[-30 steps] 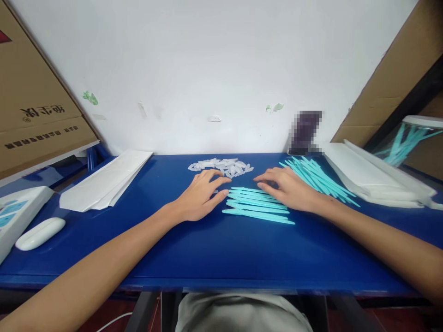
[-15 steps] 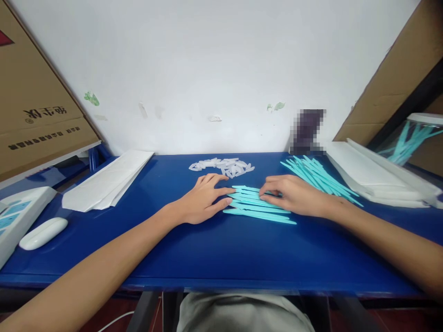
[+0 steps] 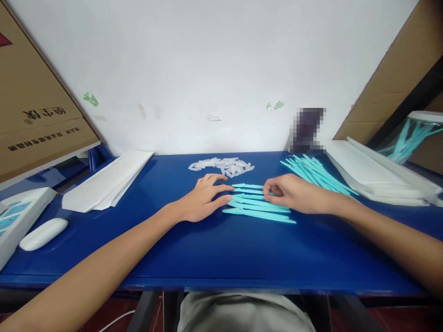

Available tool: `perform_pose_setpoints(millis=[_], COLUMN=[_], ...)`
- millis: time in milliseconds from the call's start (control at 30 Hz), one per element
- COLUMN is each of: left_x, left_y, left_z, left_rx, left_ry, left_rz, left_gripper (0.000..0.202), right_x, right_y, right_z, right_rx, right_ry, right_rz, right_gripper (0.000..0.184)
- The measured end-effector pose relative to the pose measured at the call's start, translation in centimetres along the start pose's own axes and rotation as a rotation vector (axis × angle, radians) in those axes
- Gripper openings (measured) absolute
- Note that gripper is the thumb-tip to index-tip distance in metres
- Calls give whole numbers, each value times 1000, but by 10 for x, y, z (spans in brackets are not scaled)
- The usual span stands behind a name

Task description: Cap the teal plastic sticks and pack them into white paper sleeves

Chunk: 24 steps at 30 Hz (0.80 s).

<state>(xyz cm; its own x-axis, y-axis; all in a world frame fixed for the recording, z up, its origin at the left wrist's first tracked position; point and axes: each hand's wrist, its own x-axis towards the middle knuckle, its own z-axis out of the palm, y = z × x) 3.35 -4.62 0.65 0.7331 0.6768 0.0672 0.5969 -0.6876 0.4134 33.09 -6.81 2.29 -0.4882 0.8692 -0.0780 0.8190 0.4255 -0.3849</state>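
Several turquoise eyebrow razors (image 3: 259,215) lie side by side on the blue table in front of me, their broader ends to the left. My left hand (image 3: 205,198) rests at those left ends, fingers apart, with the index finger and thumb touching the razors' tips. On the right, my right hand (image 3: 289,193) has its thumb and fingers pinched at the handles of razors in the middle of the row. The fingers partly hide which razor is gripped. Beyond my left hand lies a pile of small translucent white caps (image 3: 233,167).
A heap of more turquoise razors (image 3: 313,173) lies at the back right, beside white plastic bags (image 3: 374,177). A clear tub (image 3: 411,138) of razors stands at far right. On the left are white bags (image 3: 107,180), a white oval case (image 3: 44,234) and a cardboard box (image 3: 44,106).
My right hand has shifted slightly to the right along the razors, and a gap has opened between razors in the row. My left hand has stayed nearly in place.
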Motion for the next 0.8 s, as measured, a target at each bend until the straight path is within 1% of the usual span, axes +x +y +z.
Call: perform_pose_setpoints(millis=[133, 300, 433, 667, 800], left_x=[1, 1, 1, 0, -2], left_y=[1, 2, 2, 0, 2], left_z=[0, 1, 1, 2, 1], left_rx=[-38, -69, -69, -45, -2], left_ry=[1, 5, 23, 11, 36], left_rz=[-18, -30, -39, -25, 43], left_gripper=[55, 52, 51, 53, 51], right_x=[-1, 1, 3, 2, 1], right_y=[-2, -1, 4, 1, -1], right_z=[-1, 0, 3, 2, 1], right_rx=[2, 53, 6, -1, 10], right_ry=[39, 50, 81, 35, 20], right_rz=[7, -9, -35, -30, -41], right_gripper=[24, 26, 30, 27, 28])
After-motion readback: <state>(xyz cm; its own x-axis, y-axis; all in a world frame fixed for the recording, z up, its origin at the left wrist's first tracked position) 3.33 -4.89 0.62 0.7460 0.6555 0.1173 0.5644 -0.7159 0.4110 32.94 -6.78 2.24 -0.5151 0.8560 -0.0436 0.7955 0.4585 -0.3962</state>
